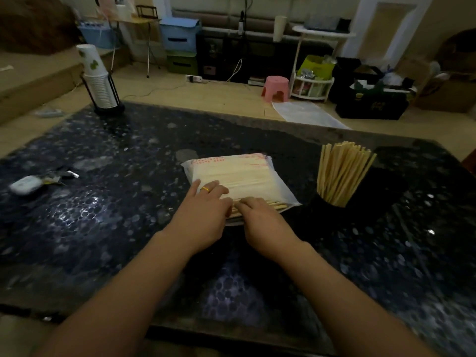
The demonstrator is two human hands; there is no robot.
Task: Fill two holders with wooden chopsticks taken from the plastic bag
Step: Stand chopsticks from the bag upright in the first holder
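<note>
Dim, soft picture. Glare patches glint on the dark speckled table [108, 176] toward 8 and 6 o'clock. Edges bend and blur.

one bag [231, 173], one filled holder [332, 212]

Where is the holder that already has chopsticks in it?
In the head view, the holder stands on the right side of the dark table, just right of the plastic bag that both hands touch.
</note>
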